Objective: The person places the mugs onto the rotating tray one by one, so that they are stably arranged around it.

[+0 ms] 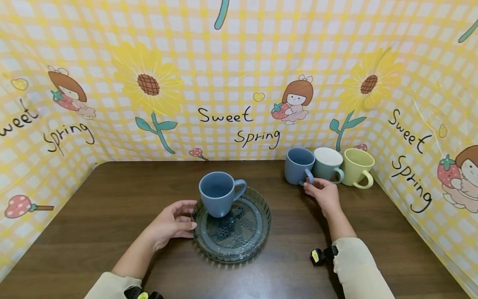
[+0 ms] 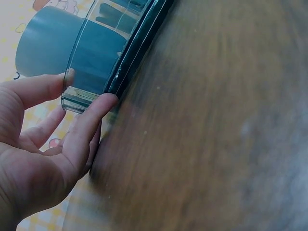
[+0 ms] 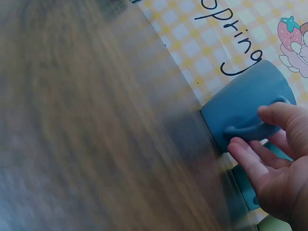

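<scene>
My left hand (image 1: 169, 222) holds the left edge of a round, dark glass tray (image 1: 255, 232) with a ribbed rim; fingers lie at the rim and the thumb low on its wall in the left wrist view. Upright on the tray's far left part stands a blue mug (image 1: 217, 203), its handle pointing right. At the back right, my right hand (image 1: 326, 197) has thumb and fingers at the handle of a second blue mug (image 3: 245, 108), pinching it. That mug is upright, close to the table surface, at the left end of a row of mugs.
Beside the second blue mug stand a teal mug (image 1: 324, 171) with a white inside and a yellow-green mug (image 1: 352, 170). A yellow checked cloth (image 1: 209, 137) with printed flowers walls in the back and sides of the brown wooden table (image 1: 112, 195).
</scene>
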